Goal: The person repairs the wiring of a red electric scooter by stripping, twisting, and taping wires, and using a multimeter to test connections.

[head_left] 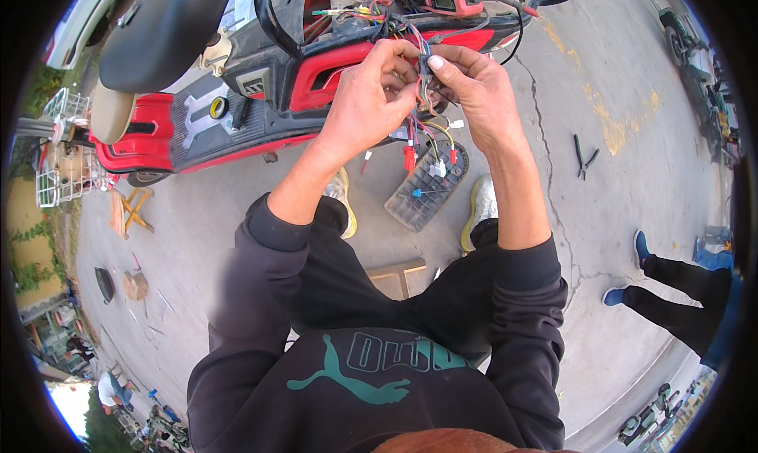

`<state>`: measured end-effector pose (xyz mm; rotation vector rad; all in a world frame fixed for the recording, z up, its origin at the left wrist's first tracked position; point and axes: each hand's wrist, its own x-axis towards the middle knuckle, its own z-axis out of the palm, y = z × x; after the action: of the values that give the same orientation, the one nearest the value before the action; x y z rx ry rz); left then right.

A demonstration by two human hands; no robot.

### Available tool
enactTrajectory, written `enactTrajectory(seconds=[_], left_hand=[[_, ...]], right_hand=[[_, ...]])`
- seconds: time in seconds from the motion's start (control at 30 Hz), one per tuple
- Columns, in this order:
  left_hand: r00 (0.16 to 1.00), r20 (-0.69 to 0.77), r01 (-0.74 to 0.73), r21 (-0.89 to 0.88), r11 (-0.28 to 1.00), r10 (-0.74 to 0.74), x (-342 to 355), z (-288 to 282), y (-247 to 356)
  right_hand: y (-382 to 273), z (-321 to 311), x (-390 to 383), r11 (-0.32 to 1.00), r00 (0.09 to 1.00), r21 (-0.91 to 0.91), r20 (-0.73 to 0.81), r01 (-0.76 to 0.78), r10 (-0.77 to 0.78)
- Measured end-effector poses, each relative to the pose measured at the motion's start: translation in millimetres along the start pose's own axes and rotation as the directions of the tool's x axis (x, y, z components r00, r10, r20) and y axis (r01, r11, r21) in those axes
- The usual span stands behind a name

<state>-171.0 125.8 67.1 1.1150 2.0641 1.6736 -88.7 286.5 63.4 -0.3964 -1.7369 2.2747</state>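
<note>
Your left hand (375,93), at 12 o'clock, is pinching a small black block-shaped connector (425,65) between thumb and forefinger, its other fingers bending inward. Your right hand (475,86), at 1 o'clock, is pinching the same connector, its thumb pressing on the near face. That connector is sitting just past 12 o'clock, with a bundle of thin multicoloured wires (425,97) hanging below it. From the left, a red-and-black scooter (312,82) is stretching from 10 to past 12 o'clock. Near its left end, a folding wooden stool (136,210) is standing at 9. On its footboard, a yellow-and-black tape roll (219,108) is lying at 10. Between your shoes, a ribbed black plastic panel (418,204) is lying toward 1, close to centre. Beyond your right hand, a red boxy device (467,1) is resting on the scooter. Black metal pliers (585,159) are lying between 2 and 3.
</note>
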Motion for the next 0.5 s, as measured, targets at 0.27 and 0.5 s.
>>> enactTrajectory(seconds=[0.27, 0.5], left_hand=[[0.857, 0.086, -0.475, 0.512, 0.716, 0.507, 3.9, -8.6, -7.6], [0.776, 0.154, -0.573, 0.578, 0.58, 0.612, 9.4, -13.3, -13.5]], right_hand=[[0.1, -2.0, 3.4, 1.0, 1.0, 0.015, 0.007, 0.0, 0.0], [2.7, -7.0, 7.7, 1.0, 1.0, -0.004, 0.012, 0.014, -0.014]])
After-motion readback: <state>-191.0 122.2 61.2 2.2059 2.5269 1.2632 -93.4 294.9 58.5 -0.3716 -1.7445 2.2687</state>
